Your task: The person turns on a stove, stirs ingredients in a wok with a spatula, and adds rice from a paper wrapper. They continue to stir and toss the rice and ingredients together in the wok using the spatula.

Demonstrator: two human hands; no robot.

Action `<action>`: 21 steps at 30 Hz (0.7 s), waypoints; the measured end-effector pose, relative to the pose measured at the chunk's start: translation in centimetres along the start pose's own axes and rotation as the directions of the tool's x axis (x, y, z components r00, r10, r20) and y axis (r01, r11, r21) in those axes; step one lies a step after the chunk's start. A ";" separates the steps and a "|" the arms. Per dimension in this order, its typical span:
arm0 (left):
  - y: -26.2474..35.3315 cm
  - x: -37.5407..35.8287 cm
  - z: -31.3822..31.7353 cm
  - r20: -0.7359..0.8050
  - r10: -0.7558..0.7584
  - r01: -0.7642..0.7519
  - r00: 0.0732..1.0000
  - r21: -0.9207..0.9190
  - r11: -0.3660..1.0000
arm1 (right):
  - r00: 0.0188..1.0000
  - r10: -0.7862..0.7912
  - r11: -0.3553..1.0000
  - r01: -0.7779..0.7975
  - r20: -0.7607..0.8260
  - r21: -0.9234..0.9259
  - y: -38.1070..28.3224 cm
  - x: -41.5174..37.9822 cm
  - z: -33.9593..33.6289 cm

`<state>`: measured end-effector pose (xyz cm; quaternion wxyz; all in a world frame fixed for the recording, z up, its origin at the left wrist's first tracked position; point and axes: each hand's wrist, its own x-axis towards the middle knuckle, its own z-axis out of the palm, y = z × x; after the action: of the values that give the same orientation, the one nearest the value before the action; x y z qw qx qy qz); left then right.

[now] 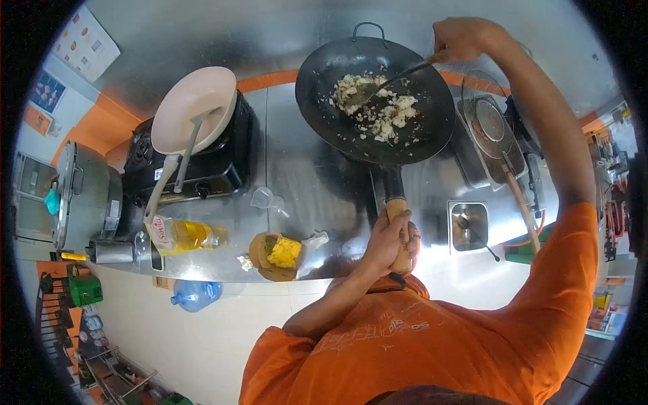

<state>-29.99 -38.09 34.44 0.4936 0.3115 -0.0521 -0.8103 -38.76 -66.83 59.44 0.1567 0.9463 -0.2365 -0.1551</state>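
Black metal wok (pixel 425 125), positioned over the steel counter (pixel 314 223); its support underneath is hidden. Contents: pale, rice-like crumbled food (pixel 397 118), mostly in two loose heaps at the middle, with scattered grains on the dark wall around them.

Left hand (pixel 391 236): fingers wrapped around the wooden grip (pixel 395 204) of the wok, which points toward the person's body. Right hand (pixel 464 37): raised beyond the far right rim, clenched on the end of a long-handled ladle (pixel 405 73). Ladle slants down across the wok; its head is down in the left heap of food.

Right of wok: metal tray (pixel 501 177) with a round mesh strainer (pixel 489 120) on it, wooden handle directed toward the near side. Nearer: square steel container (pixel 469 236) with a dark-handled utensil leaning out.

Left of wok: clear plastic cup (pixel 262 197); near the counter edge, brown paper bowl (pixel 273 273) holding yellow and green food (pixel 283 252). Farther left: bottle of yellow oil (pixel 196 236), then a cream pan (pixel 177 108) on a black stove (pixel 219 165), grey spatula (pixel 189 145) resting across the pan's near rim. Outermost: large lidded pot (pixel 91 192); on the floor, blue water jug (pixel 196 295)
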 end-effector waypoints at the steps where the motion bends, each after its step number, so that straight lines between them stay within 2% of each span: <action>1: 0.4 0.4 0.0 -0.002 0.031 -0.031 1.000 0.027 0.999 | 0.995 0.096 0.994 -0.096 0.002 0.048 2.3 0.8 1.3; 2: 0.6 0.5 0.0 0.000 0.039 -0.039 0.999 0.027 0.999 | 0.983 0.183 0.978 -0.184 0.014 0.099 2.4 1.5 1.1; 3: 0.5 0.3 -0.1 -0.002 0.026 -0.026 1.000 -0.003 1.000 | 0.984 0.179 0.979 -0.180 0.017 0.101 2.3 2.1 1.3; 5: 0.1 0.1 0.0 0.000 0.004 -0.004 1.000 -0.033 0.999 | 0.962 0.217 0.976 -0.219 0.164 -0.005 1.6 3.2 1.2; 6: -0.1 0.0 -0.1 -0.025 -0.002 0.001 1.000 -0.037 0.999 | 0.960 0.221 0.974 -0.225 0.173 0.000 1.1 2.5 0.9; 8: 0.3 0.5 -0.2 -0.039 0.009 -0.010 0.999 -0.028 1.000 | 0.912 0.331 0.934 -0.353 0.243 0.051 1.1 1.4 -0.9; 11: 0.0 0.5 -0.2 -0.017 0.041 -0.042 0.999 -0.043 0.998 | 0.893 0.336 0.938 -0.346 0.299 -0.021 2.7 -0.5 2.3; 12: 0.0 0.3 0.0 -0.045 0.026 -0.028 0.999 -0.047 0.999 | 0.890 0.338 0.937 -0.349 0.307 -0.019 2.5 -1.3 3.1; 14: 0.3 0.6 0.1 -0.066 0.025 -0.028 0.998 -0.039 0.999 | 0.934 0.336 0.941 -0.339 0.122 0.000 2.3 -2.5 3.6; 15: 0.2 0.6 -0.1 -0.067 0.038 -0.039 0.997 -0.003 0.999 | 0.934 0.339 0.940 -0.341 0.115 0.001 2.1 -3.0 3.0; 18: 0.2 0.6 -0.1 -0.079 0.024 -0.022 0.997 0.022 1.000 | 0.896 0.370 0.910 -0.403 0.245 0.100 1.1 -4.9 2.1; 21: 0.6 0.5 0.2 -0.083 0.025 -0.022 0.996 0.039 0.999 | 0.875 0.440 0.893 -0.449 0.203 0.002 1.6 -5.6 1.7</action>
<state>-29.80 -38.84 34.57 0.4988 0.3536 -0.0503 -0.7897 -44.75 -65.78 59.74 0.1407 0.8501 -0.4655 -0.2022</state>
